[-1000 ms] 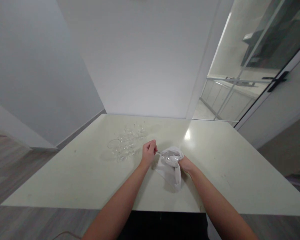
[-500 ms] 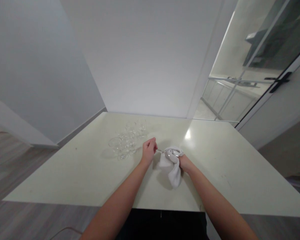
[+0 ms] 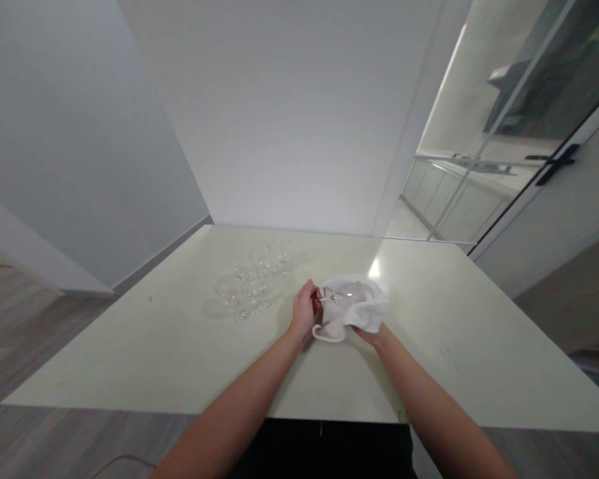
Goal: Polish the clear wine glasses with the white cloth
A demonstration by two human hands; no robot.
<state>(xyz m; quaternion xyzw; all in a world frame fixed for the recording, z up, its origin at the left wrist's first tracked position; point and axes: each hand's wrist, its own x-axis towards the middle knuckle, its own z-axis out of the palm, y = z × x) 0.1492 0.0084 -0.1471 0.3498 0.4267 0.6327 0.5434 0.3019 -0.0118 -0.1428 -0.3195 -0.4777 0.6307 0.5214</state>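
Note:
My left hand (image 3: 304, 307) is closed around the foot end of a clear wine glass (image 3: 347, 293), which lies sideways with its bowl to the right. Reddish colour shows through the glass foot at the fingers. A white cloth (image 3: 372, 313) spreads under and around the bowl. From beneath, my right hand (image 3: 372, 334) holds the cloth against the glass; most of its fingers are hidden by the fabric. To the left of my hands, several clear stemmed glasses (image 3: 252, 283) stand close together.
The pale table (image 3: 144, 352) runs up to a white wall (image 3: 289, 120). At the right is a glazed door with a black handle (image 3: 559, 163). A thin cable (image 3: 124, 458) lies on the wooden floor at lower left.
The cloth was bunched around the bowl and hanging down; now it is spread open beneath it, with the bowl showing. My left hand has moved slightly right, and my right hand is lower and turned.

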